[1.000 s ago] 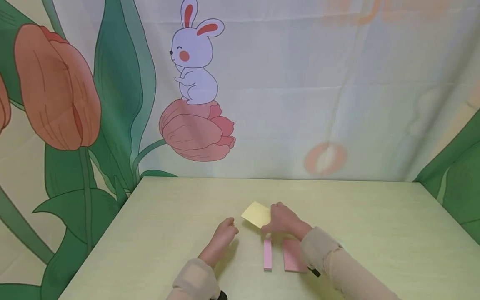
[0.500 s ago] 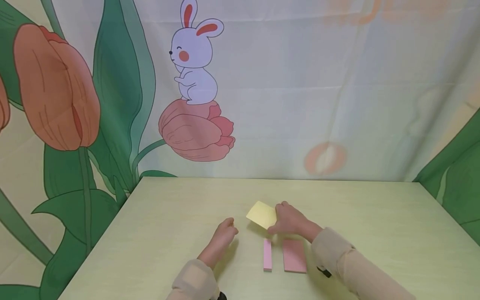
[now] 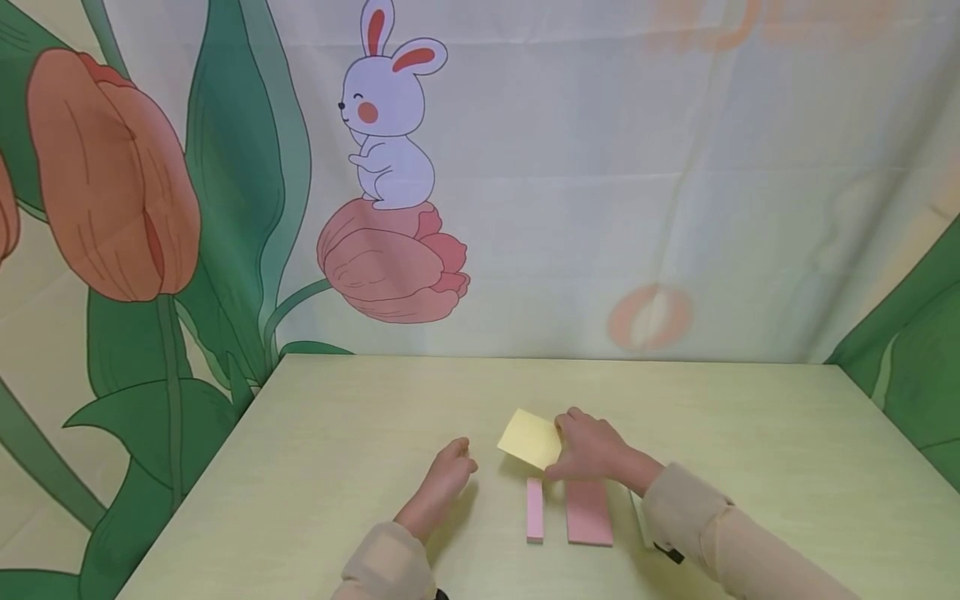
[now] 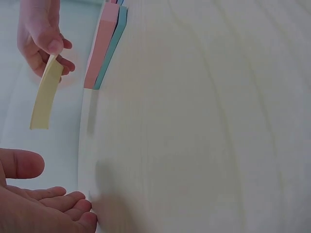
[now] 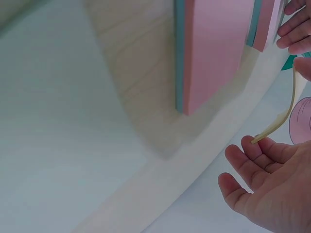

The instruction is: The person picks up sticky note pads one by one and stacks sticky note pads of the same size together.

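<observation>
My right hand (image 3: 595,450) pinches a square yellow sticky note (image 3: 531,439) by its right edge, above the table. In the right wrist view the note (image 5: 277,124) looks thin and curved, held between thumb and fingers. My left hand (image 3: 444,477) is to the note's left and holds nothing; its thumb and fingers stand apart in the left wrist view. Nearer than the note lie a narrow pink pad (image 3: 535,510) and a wider pink pad (image 3: 589,515). The wider one's far end is hidden by my right hand. Both have a teal lower layer in the right wrist view.
A pale, thin-edged item (image 3: 640,518) lies right of the wider pad, mostly covered by my right sleeve (image 3: 690,500). The light wooden table (image 3: 360,417) reaches back to a printed curtain (image 3: 562,208) with a rabbit and tulips.
My right hand has moved right and slightly nearer with the yellow sticky note, which has shifted the same way. My left hand has stayed almost where it was.
</observation>
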Demonstrator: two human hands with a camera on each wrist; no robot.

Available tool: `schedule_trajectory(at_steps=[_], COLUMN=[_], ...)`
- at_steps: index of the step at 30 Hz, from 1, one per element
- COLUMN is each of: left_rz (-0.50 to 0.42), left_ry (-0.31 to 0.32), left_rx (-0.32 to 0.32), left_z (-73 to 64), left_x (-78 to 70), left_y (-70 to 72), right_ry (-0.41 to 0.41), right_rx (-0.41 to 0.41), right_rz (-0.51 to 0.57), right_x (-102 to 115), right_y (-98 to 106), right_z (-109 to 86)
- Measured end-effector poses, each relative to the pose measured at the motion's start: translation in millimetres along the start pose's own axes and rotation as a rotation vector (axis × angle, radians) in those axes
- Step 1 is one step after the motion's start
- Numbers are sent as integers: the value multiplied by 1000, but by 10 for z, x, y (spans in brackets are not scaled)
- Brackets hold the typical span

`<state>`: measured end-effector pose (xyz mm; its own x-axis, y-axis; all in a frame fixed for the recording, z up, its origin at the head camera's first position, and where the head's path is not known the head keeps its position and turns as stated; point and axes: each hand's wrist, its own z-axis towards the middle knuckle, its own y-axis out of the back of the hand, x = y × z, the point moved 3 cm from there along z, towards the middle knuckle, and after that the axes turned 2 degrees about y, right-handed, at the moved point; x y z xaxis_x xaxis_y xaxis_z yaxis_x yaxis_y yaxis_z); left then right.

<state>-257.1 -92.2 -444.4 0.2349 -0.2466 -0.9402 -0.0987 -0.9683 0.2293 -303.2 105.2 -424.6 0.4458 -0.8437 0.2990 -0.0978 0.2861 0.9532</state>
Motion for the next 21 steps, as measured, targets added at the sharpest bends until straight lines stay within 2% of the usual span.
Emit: schedule_trajectory(at_steps=[9,16,21], left_rz=[15,17,21], left_ry=[-9,-16,-8], left_rx=[12,36,52], left_z=[-44,-81,-122], left_x=[-9,-14,-6], left_y=[-10,-22,-27], right_ry=[58,145,195], right_rx=[-13,-47,-41], right_rz=[-13,-38,-24], right_x=[-41,-112,-157], right_y=[53,56,80], right_z=[-157,-243,-318])
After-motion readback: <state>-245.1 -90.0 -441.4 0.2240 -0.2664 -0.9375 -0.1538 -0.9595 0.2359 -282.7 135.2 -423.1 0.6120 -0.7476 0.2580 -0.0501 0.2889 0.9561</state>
